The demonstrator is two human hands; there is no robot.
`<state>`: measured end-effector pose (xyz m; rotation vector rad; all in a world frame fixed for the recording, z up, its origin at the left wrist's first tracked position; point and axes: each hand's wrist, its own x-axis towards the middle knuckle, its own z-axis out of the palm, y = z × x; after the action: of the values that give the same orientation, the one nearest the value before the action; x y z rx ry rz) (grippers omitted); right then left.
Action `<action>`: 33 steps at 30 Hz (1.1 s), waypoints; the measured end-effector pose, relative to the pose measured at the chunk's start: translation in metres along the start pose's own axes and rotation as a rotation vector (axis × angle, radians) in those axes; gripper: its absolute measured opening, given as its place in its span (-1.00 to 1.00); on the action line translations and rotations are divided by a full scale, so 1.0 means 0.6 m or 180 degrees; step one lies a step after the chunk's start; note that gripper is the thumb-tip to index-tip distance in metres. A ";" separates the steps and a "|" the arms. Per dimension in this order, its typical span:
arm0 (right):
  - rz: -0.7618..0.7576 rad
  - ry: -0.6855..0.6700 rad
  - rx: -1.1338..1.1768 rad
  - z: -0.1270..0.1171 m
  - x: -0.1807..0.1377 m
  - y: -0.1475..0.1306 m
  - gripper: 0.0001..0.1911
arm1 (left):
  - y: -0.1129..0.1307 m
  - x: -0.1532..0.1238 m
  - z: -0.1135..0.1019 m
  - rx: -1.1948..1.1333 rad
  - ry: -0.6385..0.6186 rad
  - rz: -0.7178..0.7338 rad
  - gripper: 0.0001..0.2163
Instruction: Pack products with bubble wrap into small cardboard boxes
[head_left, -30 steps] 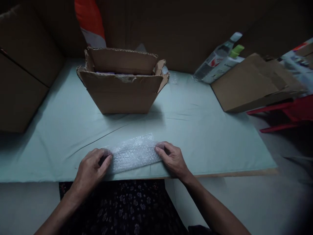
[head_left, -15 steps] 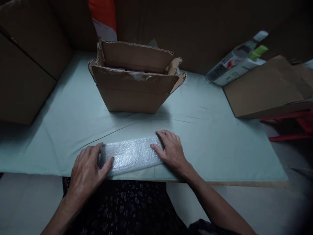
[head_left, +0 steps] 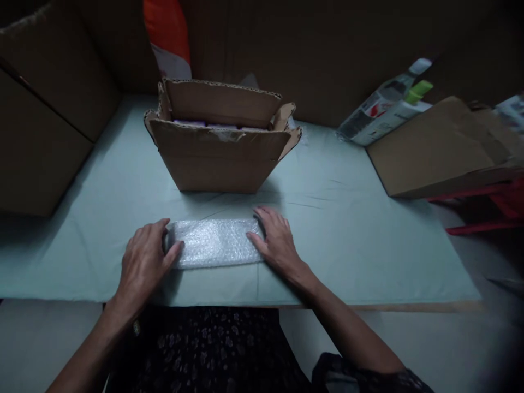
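A long bundle wrapped in clear bubble wrap (head_left: pixel 215 242) lies flat on the pale green table cover (head_left: pixel 339 234), a little in front of an open cardboard box (head_left: pixel 221 147). My left hand (head_left: pixel 145 262) rests on the bundle's left end, thumb against its front edge and fingers curled over the end. My right hand (head_left: pixel 276 241) lies on the right end with the fingers stretched and pressing down on the wrap. Both hands grip the bundle between them. What is inside the wrap is hidden.
Pale packets show inside the open box. Large brown boxes (head_left: pixel 45 109) stand along the left. At the right lie a flat cardboard piece (head_left: pixel 434 150), wrapped bottles (head_left: pixel 385 106) and a red stool (head_left: pixel 487 204). An orange and white bag (head_left: pixel 167 38) stands behind the box.
The bundle has rolled or slid away from me toward the box, and both hands moved forward with it. It now looks tighter and flatter.
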<state>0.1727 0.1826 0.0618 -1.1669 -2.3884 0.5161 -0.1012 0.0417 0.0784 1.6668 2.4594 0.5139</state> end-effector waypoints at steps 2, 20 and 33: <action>-0.0185 0.0161 -0.0315 -0.003 -0.002 -0.003 -0.51 | 0.006 -0.006 0.000 0.0006 0.0538 0.0427 -0.55; -0.0232 0.0141 -0.0291 -0.014 -0.039 0.033 -0.65 | -0.009 -0.001 0.045 -0.0293 0.0506 0.0950 -0.74; 0.0683 -0.0207 0.1343 0.001 -0.011 -0.001 -0.82 | 0.041 -0.030 0.048 -0.1515 0.0113 -0.0642 -0.77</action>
<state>0.1759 0.1766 0.0603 -1.2239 -2.0704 1.0820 -0.0644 0.0393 0.0588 1.2183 2.2524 1.0081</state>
